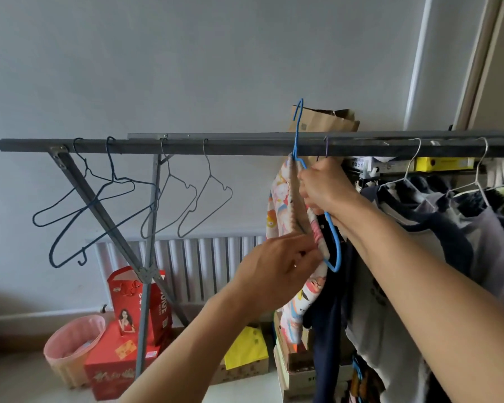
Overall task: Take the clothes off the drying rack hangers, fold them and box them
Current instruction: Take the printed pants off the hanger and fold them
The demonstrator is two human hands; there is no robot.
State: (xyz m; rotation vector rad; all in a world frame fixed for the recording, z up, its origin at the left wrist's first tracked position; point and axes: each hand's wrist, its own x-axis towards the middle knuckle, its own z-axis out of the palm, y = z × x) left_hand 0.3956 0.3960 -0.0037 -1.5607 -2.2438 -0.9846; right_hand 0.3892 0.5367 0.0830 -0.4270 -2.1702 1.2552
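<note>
A dark metal drying rack bar (245, 147) runs across the view. A blue wire hanger (335, 245) is off the bar, its hook raised above it. My right hand (326, 187) grips this hanger near its neck. A colourful patterned garment (282, 196) still drapes over the hanger. My left hand (277, 266) pinches that garment's lower edge. To the right, dark and grey clothes (448, 228) hang on silver hangers (410, 170). Several empty wire hangers (186, 199) hang at the left of the bar.
A white radiator (204, 266) stands against the wall behind the rack. On the floor lie red gift bags (128, 303), a red box (111, 370), a pink basket (70, 344), a yellow bag (245, 347) and cardboard boxes (294, 373). A brown paper bag (323, 120) sits behind the bar.
</note>
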